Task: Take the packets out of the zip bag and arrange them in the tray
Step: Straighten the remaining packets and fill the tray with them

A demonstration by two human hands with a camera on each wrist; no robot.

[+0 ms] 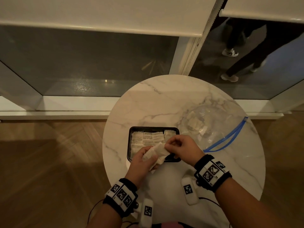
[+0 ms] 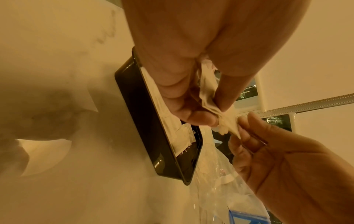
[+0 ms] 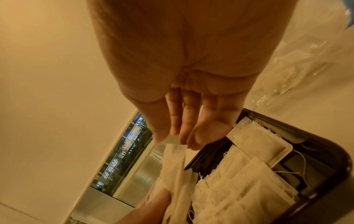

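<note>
A black tray [image 1: 154, 128] sits mid-table, its left and middle filled with rows of white packets [image 1: 144, 139]. Over the tray's near edge my left hand [image 1: 145, 159] grips a crumpled bunch of packets [image 1: 157, 153]. My right hand [image 1: 170, 144] pinches the bunch's upper end. The left wrist view shows the bunch [image 2: 207, 91] between my left hand's [image 2: 203, 106] thumb and fingers, and my right hand [image 2: 241, 133] on its tip. The right wrist view shows my right hand [image 3: 172, 139] pinching a packet [image 3: 176, 166] above the tray [image 3: 325, 144]. The clear zip bag [image 1: 213, 127] lies right of the tray, with packets inside.
The round marble table [image 1: 164, 99] stands against a low window sill [image 1: 65, 104], with wooden floor on the left. The bag's blue zip [image 1: 230, 137] reaches the table's right edge. Two white marker tags [image 1: 189, 190] hang by my wrists. A person's legs [image 1: 238, 63] show at the far right.
</note>
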